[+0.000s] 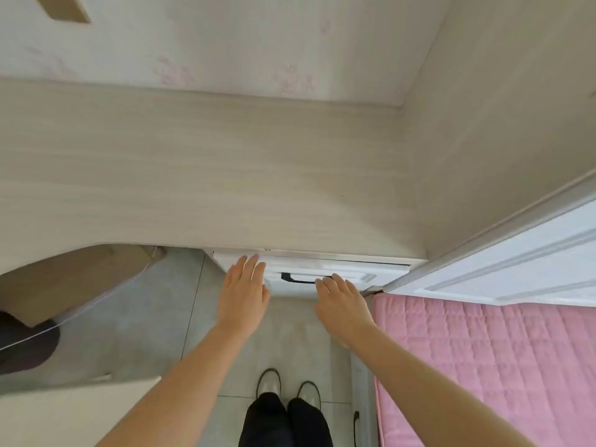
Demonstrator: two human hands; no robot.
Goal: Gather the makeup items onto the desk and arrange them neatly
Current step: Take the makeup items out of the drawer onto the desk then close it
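Note:
A pale wood-grain desk (pixel 206 175) fills the middle of the view, its top bare; no makeup items show anywhere. Under its front edge sits a white drawer (pixel 380 272) with a black handle (pixel 296 279). My left hand (pixel 243 291) is flat and open, fingertips at the drawer's upper left corner. My right hand (pixel 343 306) is open too, fingers spread, its fingertips at the right end of the black handle. Neither hand holds anything.
A bed with a pink quilted cover (pixel 483 366) lies at the right, its white headboard (pixel 516 256) against the desk's side panel. A chair (pixel 64 301) with dark fabric stands at the left under the desk. My feet (pixel 287 387) stand on grey floor tiles.

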